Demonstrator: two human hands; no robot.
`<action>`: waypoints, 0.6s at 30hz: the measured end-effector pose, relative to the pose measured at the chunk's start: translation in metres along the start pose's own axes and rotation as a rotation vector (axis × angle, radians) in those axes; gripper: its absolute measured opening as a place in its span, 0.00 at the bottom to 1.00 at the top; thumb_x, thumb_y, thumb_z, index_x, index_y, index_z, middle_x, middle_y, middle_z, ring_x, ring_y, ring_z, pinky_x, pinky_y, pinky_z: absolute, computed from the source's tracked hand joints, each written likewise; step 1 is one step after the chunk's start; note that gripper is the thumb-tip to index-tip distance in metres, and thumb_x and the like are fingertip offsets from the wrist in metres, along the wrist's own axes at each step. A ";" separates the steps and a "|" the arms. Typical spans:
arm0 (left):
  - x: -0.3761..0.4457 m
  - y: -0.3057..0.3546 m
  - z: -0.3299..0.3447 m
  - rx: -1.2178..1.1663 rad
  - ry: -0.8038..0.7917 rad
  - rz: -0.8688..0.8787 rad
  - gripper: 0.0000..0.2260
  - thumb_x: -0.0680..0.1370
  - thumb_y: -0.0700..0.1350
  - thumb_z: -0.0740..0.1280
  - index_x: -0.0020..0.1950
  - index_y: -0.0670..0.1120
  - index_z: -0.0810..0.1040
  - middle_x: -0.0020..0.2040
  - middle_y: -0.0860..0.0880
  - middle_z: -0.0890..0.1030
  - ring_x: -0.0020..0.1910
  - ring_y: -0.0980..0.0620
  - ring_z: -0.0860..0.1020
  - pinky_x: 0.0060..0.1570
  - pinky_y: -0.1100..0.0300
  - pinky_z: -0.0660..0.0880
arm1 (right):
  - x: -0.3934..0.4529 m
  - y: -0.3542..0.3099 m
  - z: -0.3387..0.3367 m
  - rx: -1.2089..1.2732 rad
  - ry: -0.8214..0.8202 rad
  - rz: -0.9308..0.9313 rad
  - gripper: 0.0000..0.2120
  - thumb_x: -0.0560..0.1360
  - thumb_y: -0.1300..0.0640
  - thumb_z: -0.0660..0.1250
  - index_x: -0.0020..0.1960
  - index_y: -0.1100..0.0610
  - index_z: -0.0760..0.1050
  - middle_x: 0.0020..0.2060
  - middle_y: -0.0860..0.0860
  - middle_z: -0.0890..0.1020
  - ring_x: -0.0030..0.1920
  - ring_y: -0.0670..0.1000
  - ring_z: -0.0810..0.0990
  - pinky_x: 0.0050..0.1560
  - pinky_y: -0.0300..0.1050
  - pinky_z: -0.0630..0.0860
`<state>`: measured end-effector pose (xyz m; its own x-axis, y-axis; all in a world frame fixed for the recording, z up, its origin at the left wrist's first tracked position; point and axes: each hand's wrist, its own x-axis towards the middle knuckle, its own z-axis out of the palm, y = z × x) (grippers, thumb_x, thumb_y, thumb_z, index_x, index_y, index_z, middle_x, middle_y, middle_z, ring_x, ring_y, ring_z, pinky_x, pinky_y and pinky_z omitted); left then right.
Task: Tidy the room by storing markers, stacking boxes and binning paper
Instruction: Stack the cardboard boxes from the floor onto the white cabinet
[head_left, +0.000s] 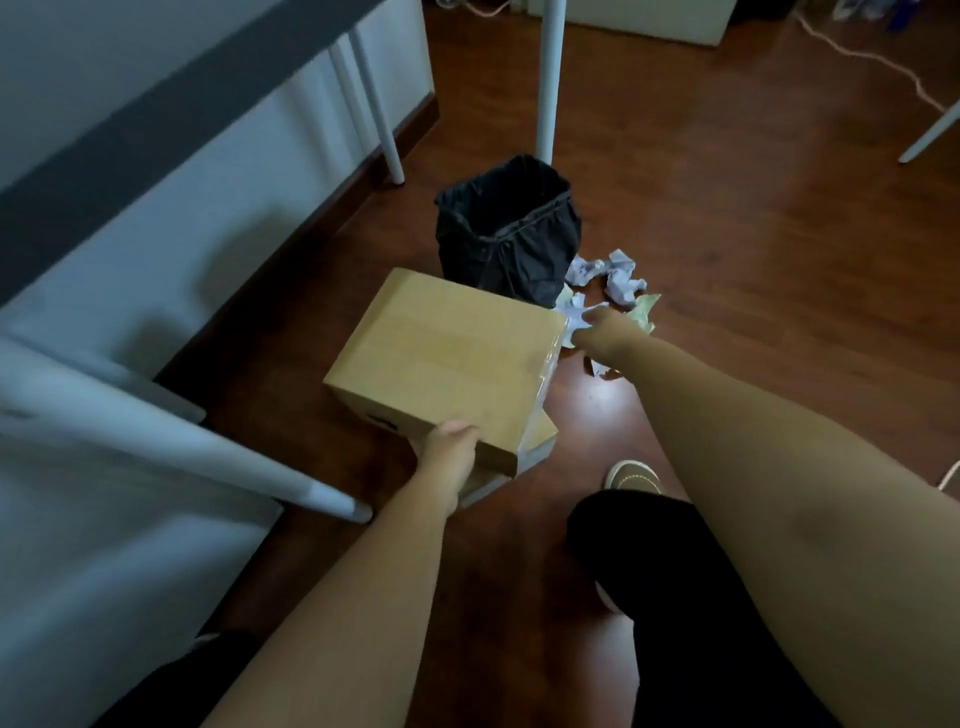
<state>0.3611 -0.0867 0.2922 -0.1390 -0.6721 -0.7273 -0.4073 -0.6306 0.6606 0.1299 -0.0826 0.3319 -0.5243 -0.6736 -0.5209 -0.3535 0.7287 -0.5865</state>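
Currently the left hand (447, 452) grips the near corner of the upper box (447, 364), stacked on a lower box (540, 441). Right hand (597, 332) pinches crumpled paper (576, 312) beside the black-lined bin (509, 228); bare floor (753, 234) lies beyond its fingers.

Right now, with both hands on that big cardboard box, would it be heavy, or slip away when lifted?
The cardboard box looks stiff: its flat faces and edges hold their shape. It is probably light for its size, since the left hand grips just one corner. The glossy tape along its right edge, near the right hand, may be slippery.
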 end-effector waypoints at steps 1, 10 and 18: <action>0.001 -0.003 0.004 -0.021 0.033 -0.004 0.19 0.79 0.43 0.67 0.70 0.45 0.73 0.67 0.45 0.76 0.65 0.46 0.74 0.63 0.54 0.72 | 0.002 -0.002 0.000 -0.017 -0.005 0.003 0.24 0.74 0.55 0.60 0.70 0.57 0.67 0.60 0.60 0.77 0.57 0.62 0.78 0.57 0.56 0.78; 0.004 -0.030 0.042 -0.333 0.259 -0.025 0.33 0.72 0.35 0.75 0.73 0.45 0.63 0.62 0.47 0.76 0.54 0.52 0.76 0.52 0.61 0.72 | 0.029 0.001 0.017 0.072 -0.125 0.000 0.27 0.76 0.58 0.64 0.73 0.59 0.63 0.63 0.57 0.74 0.55 0.58 0.76 0.48 0.45 0.73; 0.015 -0.033 0.068 -0.309 0.060 -0.234 0.33 0.71 0.55 0.75 0.71 0.44 0.70 0.68 0.44 0.76 0.67 0.42 0.75 0.66 0.49 0.72 | 0.042 0.004 0.011 0.119 -0.245 -0.017 0.27 0.79 0.67 0.60 0.76 0.62 0.56 0.70 0.60 0.69 0.69 0.59 0.69 0.53 0.39 0.68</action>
<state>0.3110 -0.0502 0.2469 -0.0183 -0.5120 -0.8588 -0.1293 -0.8505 0.5098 0.1147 -0.1098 0.3009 -0.3114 -0.7058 -0.6362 -0.2591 0.7072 -0.6578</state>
